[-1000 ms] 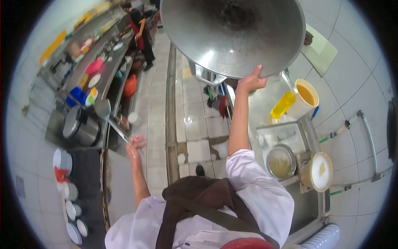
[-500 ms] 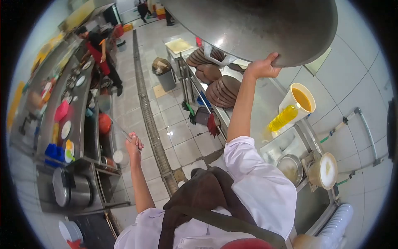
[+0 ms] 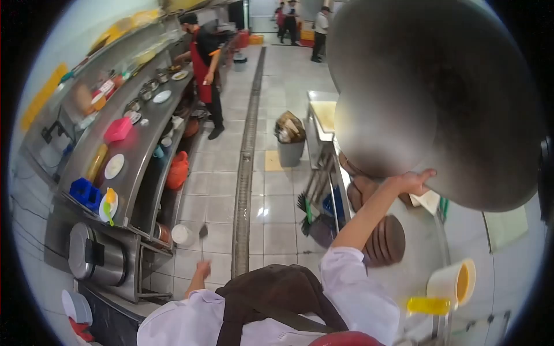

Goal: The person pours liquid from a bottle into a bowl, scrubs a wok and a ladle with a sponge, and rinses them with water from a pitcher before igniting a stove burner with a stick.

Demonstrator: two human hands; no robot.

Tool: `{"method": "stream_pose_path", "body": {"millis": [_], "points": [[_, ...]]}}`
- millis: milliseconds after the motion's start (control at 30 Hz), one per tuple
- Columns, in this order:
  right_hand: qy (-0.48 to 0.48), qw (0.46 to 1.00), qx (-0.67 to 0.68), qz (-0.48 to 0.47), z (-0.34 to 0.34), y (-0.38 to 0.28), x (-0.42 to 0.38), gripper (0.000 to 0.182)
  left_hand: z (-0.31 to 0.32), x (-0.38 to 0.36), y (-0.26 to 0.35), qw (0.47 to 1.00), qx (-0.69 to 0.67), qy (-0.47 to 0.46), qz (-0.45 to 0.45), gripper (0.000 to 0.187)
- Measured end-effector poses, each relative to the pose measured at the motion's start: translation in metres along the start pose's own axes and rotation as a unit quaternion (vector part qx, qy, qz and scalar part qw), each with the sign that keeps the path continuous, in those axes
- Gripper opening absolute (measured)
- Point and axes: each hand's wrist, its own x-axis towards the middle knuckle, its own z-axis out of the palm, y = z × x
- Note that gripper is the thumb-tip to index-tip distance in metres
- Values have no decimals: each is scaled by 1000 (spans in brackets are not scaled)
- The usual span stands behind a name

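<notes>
My right hand (image 3: 412,183) grips the lower rim of a large dark wok (image 3: 456,98), held up and tilted at the upper right with its broad face towards me. The wok hides part of the steel counter (image 3: 418,242) behind it. Low on the left, my left hand (image 3: 202,270) is slightly blurred and closed round the thin handle of a ladle (image 3: 203,232), whose small dark head points away from me over the floor. Brown round discs (image 3: 388,239) stand in a row on the counter below my right forearm.
A co-worker in a red apron (image 3: 202,69) stands at the long steel bench (image 3: 138,144) on the left. A grey bin (image 3: 290,151) stands ahead beside the floor drain (image 3: 245,173). A yellow bottle (image 3: 428,305) lies near a white tub (image 3: 447,282).
The view has swung up and right. The wok is still in my right hand and now fills more of the upper right. My left hand has dropped with the ladle, nearer my body.
</notes>
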Motion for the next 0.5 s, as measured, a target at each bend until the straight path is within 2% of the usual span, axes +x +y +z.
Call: {"method": "stream_pose_path", "body": {"millis": [67,133,167,267,400,433,467,500], "points": [[26,999,-21,-21,-2,49,-29,56,-29,-17,-41,995,-29,31,-94,30],[31,984,-55,165,-10,91,-56,50,-36,-27,-54,982,-101,56,-149,27],[-19,985,-4,171,-7,104,-76,48,-35,-33,-56,972,-145,70,-173,26],[-47,978,6,203,-13,178,-124,50,-28,-26,-37,937,-266,109,-200,23],[-12,962,-17,271,-14,269,-184,49,-51,31,61,884,-432,133,-117,20],[7,956,-42,290,-14,285,-200,49,-55,52,98,874,-464,121,-79,20],[-40,953,1,299,-17,304,-213,48,-51,78,143,869,-483,95,-46,19],[-42,953,-3,298,-18,322,-223,48,-47,106,192,871,-487,56,-11,19]]}}
